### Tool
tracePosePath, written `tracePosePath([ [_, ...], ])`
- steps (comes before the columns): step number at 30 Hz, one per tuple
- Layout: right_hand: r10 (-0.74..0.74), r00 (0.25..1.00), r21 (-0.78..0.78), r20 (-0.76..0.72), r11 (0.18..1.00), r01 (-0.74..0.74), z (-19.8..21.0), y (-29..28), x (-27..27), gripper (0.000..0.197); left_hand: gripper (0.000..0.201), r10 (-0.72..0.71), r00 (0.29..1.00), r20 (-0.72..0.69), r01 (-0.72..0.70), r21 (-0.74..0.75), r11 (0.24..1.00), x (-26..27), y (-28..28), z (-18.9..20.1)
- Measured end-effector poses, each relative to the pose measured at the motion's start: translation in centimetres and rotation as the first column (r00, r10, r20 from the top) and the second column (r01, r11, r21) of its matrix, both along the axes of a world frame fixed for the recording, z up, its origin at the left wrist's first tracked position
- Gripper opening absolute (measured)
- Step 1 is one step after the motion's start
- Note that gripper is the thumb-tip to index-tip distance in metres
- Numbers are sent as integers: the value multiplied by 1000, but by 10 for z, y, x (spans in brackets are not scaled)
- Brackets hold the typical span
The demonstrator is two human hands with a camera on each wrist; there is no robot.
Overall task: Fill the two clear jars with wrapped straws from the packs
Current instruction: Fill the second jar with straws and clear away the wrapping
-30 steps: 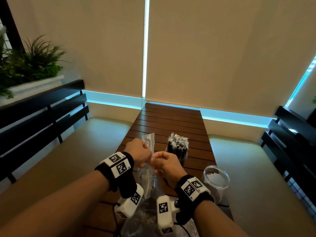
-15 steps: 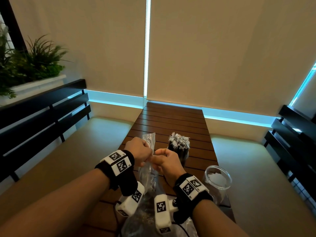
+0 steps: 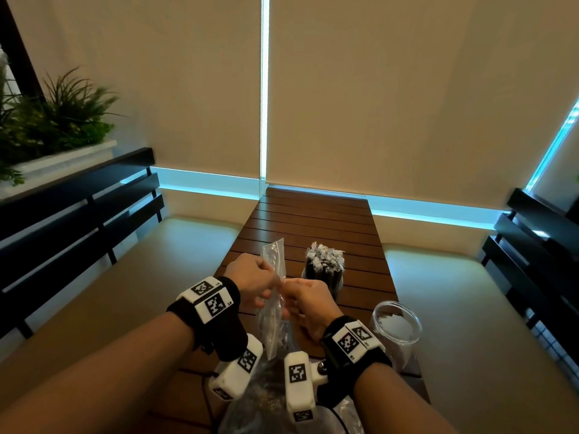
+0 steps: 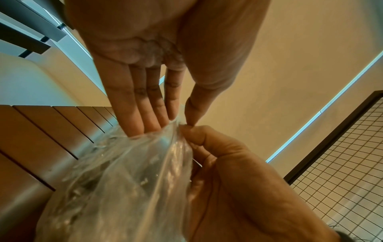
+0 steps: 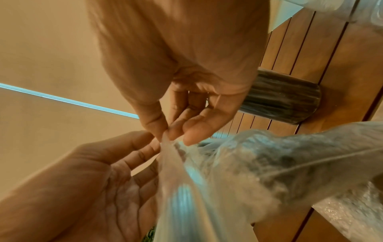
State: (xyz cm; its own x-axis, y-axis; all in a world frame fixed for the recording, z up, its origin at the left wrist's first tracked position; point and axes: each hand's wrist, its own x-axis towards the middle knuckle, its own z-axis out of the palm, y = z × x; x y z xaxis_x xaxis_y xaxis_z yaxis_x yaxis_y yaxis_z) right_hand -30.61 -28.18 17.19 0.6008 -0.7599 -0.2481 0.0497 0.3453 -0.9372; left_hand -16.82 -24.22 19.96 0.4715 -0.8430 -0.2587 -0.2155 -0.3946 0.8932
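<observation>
A clear plastic straw pack [image 3: 273, 311] stands upright over the near end of the slatted wooden table [image 3: 313, 220]. My left hand [image 3: 270, 281] pinches its upper edge between thumb and fingers [image 4: 157, 114]. My right hand [image 3: 289, 289] pinches the same edge from the other side, thumb against fingertips [image 5: 176, 129]. Dark wrapped straws show blurred inside the pack [image 5: 279, 163]. Beyond the hands stands one jar [image 3: 324, 272] packed with dark straws with white paper tops. A second clear jar [image 3: 395, 324] stands to the right of my right wrist.
More crinkled clear plastic [image 3: 263, 402] lies at the table's near edge under my wrists. Cushioned benches with black slatted backs [image 3: 78, 220] flank the table. Closed blinds [image 3: 376, 89] lie beyond its far end. A planter [image 3: 47, 126] sits at the upper left.
Both hands keep pinching the pack's upper edge and have shifted only slightly. The jars have not moved.
</observation>
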Motion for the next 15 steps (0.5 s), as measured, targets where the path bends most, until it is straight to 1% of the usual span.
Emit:
tracePosePath([
  [2,3,1000,-29,-12,1000,-3,2,1,2,15,5,23,999,40,-22,-21,1000,-2,0,2],
  [5,9,1000,-56,7,998,-8,1,4,5,5,6,34,995,95,-32,-18,999,-5,-1,5],
  [8,3,1000,-75,22,997,-1,-3,5,6,7,15,46,981,190,-44,-12,999,-9,-3,7],
  [11,-13,1000,-84,20,996,15,-7,4,7,14,21,29,968,250,-28,-7,1000,-13,-6,7],
  [15,-38,999,-74,29,996,40,-11,2,7,15,19,4,946,324,-6,5,1000,-14,-12,8],
])
